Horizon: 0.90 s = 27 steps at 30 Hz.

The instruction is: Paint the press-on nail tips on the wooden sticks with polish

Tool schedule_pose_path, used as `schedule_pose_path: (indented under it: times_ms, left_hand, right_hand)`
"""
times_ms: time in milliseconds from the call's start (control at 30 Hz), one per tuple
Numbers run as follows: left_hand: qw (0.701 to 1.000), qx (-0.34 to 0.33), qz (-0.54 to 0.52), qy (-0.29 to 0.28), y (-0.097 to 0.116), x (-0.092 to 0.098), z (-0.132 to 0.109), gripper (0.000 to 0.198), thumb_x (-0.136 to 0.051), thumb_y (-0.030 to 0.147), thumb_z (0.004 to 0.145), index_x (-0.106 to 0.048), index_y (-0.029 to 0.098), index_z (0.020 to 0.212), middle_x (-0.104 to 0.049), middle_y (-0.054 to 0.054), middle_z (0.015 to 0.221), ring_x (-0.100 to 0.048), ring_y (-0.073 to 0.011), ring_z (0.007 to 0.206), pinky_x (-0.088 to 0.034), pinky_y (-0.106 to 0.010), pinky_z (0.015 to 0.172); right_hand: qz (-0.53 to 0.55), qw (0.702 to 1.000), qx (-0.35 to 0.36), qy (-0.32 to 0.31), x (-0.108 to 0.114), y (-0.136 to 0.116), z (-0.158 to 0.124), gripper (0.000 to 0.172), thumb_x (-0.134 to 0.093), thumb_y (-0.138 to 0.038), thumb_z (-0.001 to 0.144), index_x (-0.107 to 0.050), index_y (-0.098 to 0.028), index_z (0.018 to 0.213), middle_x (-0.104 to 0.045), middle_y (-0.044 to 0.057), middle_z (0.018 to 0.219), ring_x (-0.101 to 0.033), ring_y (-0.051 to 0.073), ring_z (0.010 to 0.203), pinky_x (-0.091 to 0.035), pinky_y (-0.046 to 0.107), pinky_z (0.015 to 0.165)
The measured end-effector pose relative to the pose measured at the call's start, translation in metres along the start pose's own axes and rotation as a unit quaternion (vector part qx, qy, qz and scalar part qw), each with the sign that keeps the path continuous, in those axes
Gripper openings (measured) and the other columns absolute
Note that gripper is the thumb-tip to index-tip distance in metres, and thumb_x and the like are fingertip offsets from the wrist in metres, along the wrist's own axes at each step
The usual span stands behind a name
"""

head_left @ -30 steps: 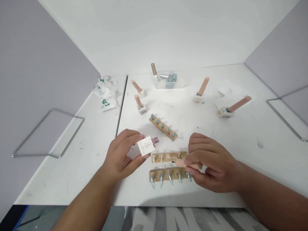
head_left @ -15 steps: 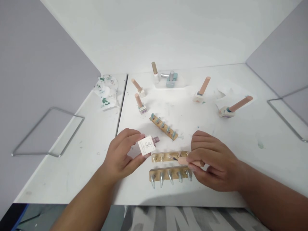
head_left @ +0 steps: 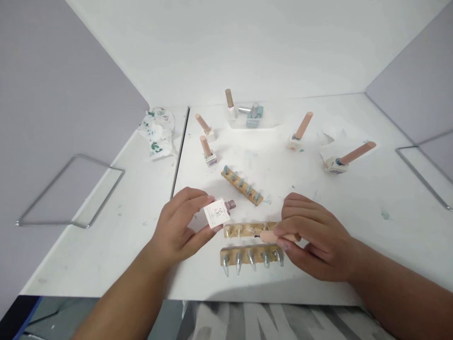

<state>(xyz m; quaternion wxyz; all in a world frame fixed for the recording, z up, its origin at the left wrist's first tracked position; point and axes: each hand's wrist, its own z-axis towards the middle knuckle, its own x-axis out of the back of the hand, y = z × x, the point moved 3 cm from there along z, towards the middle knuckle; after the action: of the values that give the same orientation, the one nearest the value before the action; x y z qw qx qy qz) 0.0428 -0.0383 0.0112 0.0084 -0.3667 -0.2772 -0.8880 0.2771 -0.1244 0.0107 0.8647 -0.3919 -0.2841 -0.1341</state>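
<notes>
My left hand (head_left: pixel 184 225) grips an uncapped white nail polish bottle (head_left: pixel 216 214), tilted so its neck points right. Pinched in my right hand (head_left: pixel 311 236) is the peach-coloured nail polish brush (head_left: pixel 271 236), its dark bristles toward the left. The bristle tip is over the middle strip of false nails (head_left: pixel 244 230); whether it touches a nail I cannot tell. My right fingers hide that strip's right end. Nearer to me lies a second strip with silvery pointed nails (head_left: pixel 251 256). Behind, set at a slant, is a third strip bearing blue-green nails (head_left: pixel 242 185).
Two peach-capped bottles (head_left: pixel 208 153) stand at the back left, another (head_left: pixel 296 134) at the back right, and one leans (head_left: pixel 336 164) farther right. A clear tray (head_left: pixel 271 123) holds several bottles. Stained tissue (head_left: pixel 159 132) lies left. Wire frames (head_left: pixel 81 225) flank the white table (head_left: pixel 198 283).
The view has shifted very slightly. Both hands keep nearly the same position, and the brush tip stays over the middle strip.
</notes>
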Motion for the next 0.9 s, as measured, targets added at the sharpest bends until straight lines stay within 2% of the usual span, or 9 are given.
schedule_pose_path:
  times_ms: [167, 367, 533, 633, 800, 900]
  left_hand:
    - [1.000, -0.004, 0.002, 0.000, -0.001, 0.000, -0.001, 0.039, -0.067, 0.018, 0.085, -0.055, 0.017, 0.121, -0.061, -0.010, 0.097, -0.059, -0.0187, 0.083, -0.052, -0.030, 0.065]
    - [1.000, -0.005, 0.003, 0.004, 0.000, 0.000, 0.000, 0.041, -0.069, 0.016, 0.083, -0.056, 0.017, 0.122, -0.062, -0.010, 0.097, -0.060, -0.0186, 0.082, -0.052, -0.030, 0.065]
    - [1.000, -0.004, 0.009, 0.001, 0.000, 0.000, 0.001, 0.040, -0.068, 0.018, 0.084, -0.055, 0.019, 0.122, -0.062, -0.009, 0.096, -0.060, -0.0181, 0.081, -0.053, -0.029, 0.063]
    - [1.000, -0.008, 0.007, 0.003, -0.001, 0.001, 0.000, 0.043, -0.069, 0.017, 0.083, -0.055, 0.018, 0.123, -0.061, -0.008, 0.097, -0.060, -0.0175, 0.081, -0.052, -0.029, 0.063]
    - [1.000, -0.003, 0.000, 0.005, -0.004, 0.001, -0.003, 0.043, -0.069, 0.015, 0.082, -0.055, 0.018, 0.123, -0.062, -0.009, 0.098, -0.060, -0.0177, 0.083, -0.052, -0.030, 0.066]
    - [1.000, 0.006, -0.003, 0.011, -0.006, 0.001, -0.003, 0.043, -0.069, 0.015, 0.082, -0.055, 0.019, 0.123, -0.062, -0.009, 0.097, -0.060, -0.0179, 0.083, -0.053, -0.030, 0.066]
  right_hand:
    - [-0.032, 0.999, 0.012, 0.003, -0.004, 0.002, 0.001, 0.011, -0.055, -0.009, 0.086, -0.054, -0.017, 0.094, -0.053, -0.002, 0.068, -0.044, 0.011, 0.063, -0.036, 0.030, 0.065]
    - [-0.055, 0.998, -0.009, 0.036, -0.001, 0.003, 0.002, 0.012, -0.054, -0.007, 0.085, -0.053, -0.018, 0.091, -0.048, -0.005, 0.064, -0.041, 0.010, 0.058, -0.037, 0.029, 0.063]
    - [-0.010, 1.000, -0.013, 0.023, -0.001, 0.004, 0.003, 0.009, -0.053, -0.010, 0.087, -0.053, -0.018, 0.091, -0.045, -0.005, 0.062, -0.043, 0.009, 0.058, -0.039, 0.028, 0.061]
    - [-0.024, 0.999, -0.036, 0.026, -0.004, 0.007, 0.003, 0.009, -0.054, -0.010, 0.086, -0.053, -0.019, 0.089, -0.044, -0.006, 0.062, -0.044, 0.009, 0.057, -0.040, 0.028, 0.062]
    - [-0.060, 0.995, -0.064, 0.055, -0.002, 0.010, 0.001, 0.011, -0.055, -0.009, 0.086, -0.054, -0.019, 0.089, -0.046, -0.006, 0.062, -0.046, 0.009, 0.058, -0.042, 0.028, 0.063]
    - [-0.041, 0.996, -0.062, 0.056, 0.001, 0.009, 0.002, 0.011, -0.054, -0.009, 0.086, -0.054, -0.019, 0.090, -0.048, -0.006, 0.063, -0.047, 0.009, 0.058, -0.043, 0.026, 0.063]
